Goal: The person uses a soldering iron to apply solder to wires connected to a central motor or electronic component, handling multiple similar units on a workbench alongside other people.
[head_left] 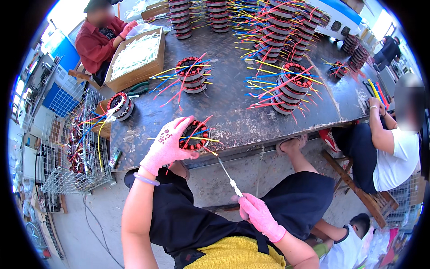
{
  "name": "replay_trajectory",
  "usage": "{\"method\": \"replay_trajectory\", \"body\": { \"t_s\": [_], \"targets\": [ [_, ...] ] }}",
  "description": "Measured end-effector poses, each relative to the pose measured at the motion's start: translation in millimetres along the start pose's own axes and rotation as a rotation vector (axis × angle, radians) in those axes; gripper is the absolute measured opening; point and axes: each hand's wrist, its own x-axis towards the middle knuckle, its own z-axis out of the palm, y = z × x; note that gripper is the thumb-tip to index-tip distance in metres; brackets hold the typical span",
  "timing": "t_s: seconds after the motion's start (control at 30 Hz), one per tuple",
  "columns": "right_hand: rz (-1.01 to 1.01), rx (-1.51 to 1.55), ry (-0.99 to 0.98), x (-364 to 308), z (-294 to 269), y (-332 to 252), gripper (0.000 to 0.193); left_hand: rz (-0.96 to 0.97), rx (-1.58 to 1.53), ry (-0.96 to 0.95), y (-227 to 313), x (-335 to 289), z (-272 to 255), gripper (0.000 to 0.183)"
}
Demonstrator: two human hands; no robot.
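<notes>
The left hand (166, 145) reaches forward, fingers curled around a stator (195, 135) at the table's (233, 107) near edge. The right hand (260, 216), drawn back low near the lap, is closed on a thin white cord (227, 175) running up to the stator.

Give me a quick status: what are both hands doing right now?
Left hand in pink glove grips round wound stator with coloured wires at dark metal table edge. Right hand holds thin white-handled tool. Nothing between.
</notes>
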Motion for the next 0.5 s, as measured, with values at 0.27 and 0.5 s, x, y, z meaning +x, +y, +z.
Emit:
{"method": "replay_trajectory", "body": {
  "t_s": [0.27,0.5],
  "targets": [
    [0.034,0.049,0.006,-2.0,-0.7,-1.2,0.034,0.005,-0.013,-0.004,2.3,3.1,0.5,0.099],
    [0.017,0.036,-0.016,-1.0,-0.8,-0.9,0.032,-0.014,0.004,-0.005,6.7,3.7,-0.5,0.099]
  ]
}}
